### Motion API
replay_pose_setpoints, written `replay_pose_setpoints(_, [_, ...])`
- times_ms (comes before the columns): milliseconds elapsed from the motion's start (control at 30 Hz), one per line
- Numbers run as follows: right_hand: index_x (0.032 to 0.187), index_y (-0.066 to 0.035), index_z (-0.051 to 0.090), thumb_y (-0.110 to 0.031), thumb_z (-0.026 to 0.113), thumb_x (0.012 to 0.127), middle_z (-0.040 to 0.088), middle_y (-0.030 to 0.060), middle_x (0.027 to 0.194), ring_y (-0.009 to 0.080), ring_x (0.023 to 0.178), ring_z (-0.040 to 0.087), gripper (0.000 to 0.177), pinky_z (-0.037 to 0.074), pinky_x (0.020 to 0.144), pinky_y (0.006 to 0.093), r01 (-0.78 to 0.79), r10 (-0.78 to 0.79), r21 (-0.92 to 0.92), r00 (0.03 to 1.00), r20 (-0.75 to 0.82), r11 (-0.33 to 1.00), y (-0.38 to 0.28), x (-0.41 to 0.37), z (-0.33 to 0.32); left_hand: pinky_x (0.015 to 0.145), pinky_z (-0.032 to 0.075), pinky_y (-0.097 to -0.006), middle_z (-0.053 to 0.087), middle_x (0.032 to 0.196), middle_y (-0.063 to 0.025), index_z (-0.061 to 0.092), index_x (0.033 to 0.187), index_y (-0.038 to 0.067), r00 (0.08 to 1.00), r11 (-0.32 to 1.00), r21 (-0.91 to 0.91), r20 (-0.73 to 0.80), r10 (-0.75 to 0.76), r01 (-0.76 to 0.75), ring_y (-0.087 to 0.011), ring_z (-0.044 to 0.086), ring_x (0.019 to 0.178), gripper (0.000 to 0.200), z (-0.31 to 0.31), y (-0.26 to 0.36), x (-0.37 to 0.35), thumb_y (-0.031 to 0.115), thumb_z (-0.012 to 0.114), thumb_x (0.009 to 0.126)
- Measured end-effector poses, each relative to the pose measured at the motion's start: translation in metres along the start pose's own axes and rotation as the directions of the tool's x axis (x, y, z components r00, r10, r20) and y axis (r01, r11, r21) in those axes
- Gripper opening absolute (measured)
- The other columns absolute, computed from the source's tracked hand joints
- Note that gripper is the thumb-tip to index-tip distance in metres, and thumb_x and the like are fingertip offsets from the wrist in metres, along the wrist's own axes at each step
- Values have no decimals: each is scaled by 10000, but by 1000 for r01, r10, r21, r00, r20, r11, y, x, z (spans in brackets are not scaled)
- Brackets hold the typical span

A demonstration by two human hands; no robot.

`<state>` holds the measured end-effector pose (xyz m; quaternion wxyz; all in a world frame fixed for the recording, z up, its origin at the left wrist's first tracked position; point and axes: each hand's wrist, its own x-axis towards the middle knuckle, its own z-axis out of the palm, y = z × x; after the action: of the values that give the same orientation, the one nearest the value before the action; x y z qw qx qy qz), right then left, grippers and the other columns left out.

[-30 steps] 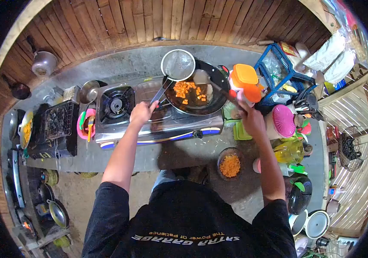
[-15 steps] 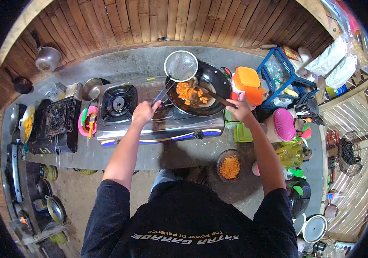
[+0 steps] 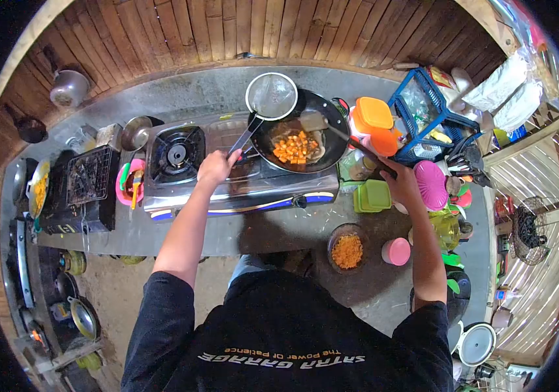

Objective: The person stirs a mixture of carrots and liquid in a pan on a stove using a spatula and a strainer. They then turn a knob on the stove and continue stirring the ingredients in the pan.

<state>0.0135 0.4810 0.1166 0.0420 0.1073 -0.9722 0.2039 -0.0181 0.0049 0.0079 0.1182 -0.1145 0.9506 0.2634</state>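
My left hand [image 3: 215, 168] is closed around the handle of a round mesh strainer [image 3: 271, 96], which hangs over the left rim of a dark wok [image 3: 333, 112]. In the wok, diced orange pieces [image 3: 294, 147] lie in a pool of bubbling oil. My right hand [image 3: 402, 181] grips the dark handle of a spatula [image 3: 358, 143]. Its flat blade is inside the wok, above and right of the pieces. The wok sits on the right side of a two-burner gas stove [image 3: 227, 196]; the burner beneath it is hidden.
The left burner [image 3: 177, 155] is bare. A bowl of shredded orange food [image 3: 347, 251] and a pink-lidded jar [image 3: 396, 251] stand at the counter's front. Green containers [image 3: 372, 196], an orange-lidded tub [image 3: 374, 113] and a blue rack [image 3: 417, 111] crowd the right. A pink bowl [image 3: 124, 193] stands left.
My right hand has moved right and toward me, drawing the spatula back from the orange pieces. Those pieces now lie lower in the wok. The strainer has shifted slightly up and left.
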Motion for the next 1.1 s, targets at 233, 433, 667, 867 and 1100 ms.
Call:
replay_pose_setpoints(233, [1282,-120,565,-171,651,871,666,249,1000,471,958,619,422,502,799,506,18,-19,45,1000,19,999,18,15,55,877,515,-480,701,943,-235,754,954,96,1000,1000,22,1,14,-14,-393,668,971,671,-3,3,-3,689,444,909])
replay_pose_setpoints(433, [1224,-91,637,-188,678,866,668,210,1106,439,1024,625,373,483,917,471,-93,12,363,975,220,927,15,0,61,873,517,-481,698,956,-241,751,954,89,1000,1000,1,-7,12,-12,-395,667,971,668,0,-1,-1,684,452,907])
replay_pose_setpoints(667, [1271,-124,641,-93,677,857,678,150,985,306,903,653,417,487,826,375,-4,2,16,995,96,1000,-33,-33,-8,896,506,-478,698,990,-233,748,974,89,1000,1000,-7,2,-7,8,-391,658,1001,670,1,0,0,689,456,902])
replay_pose_setpoints(867, [1203,-175,692,-15,660,799,578,139,818,333,725,604,436,474,679,433,126,-122,-145,992,35,981,-67,-60,-56,897,506,-477,695,1008,-233,743,996,90,1000,1000,-10,19,-11,11,-391,655,1009,670,-2,2,-3,687,455,903])
replay_pose_setpoints(1100, [1194,-223,697,-8,590,785,567,88,813,298,740,624,474,517,642,427,234,-254,-400,967,4,886,-77,-63,-28,881,507,-474,693,964,-238,745,979,89,1000,1000,-16,-15,7,-7,-396,659,982,668,-4,5,-8,685,454,906])
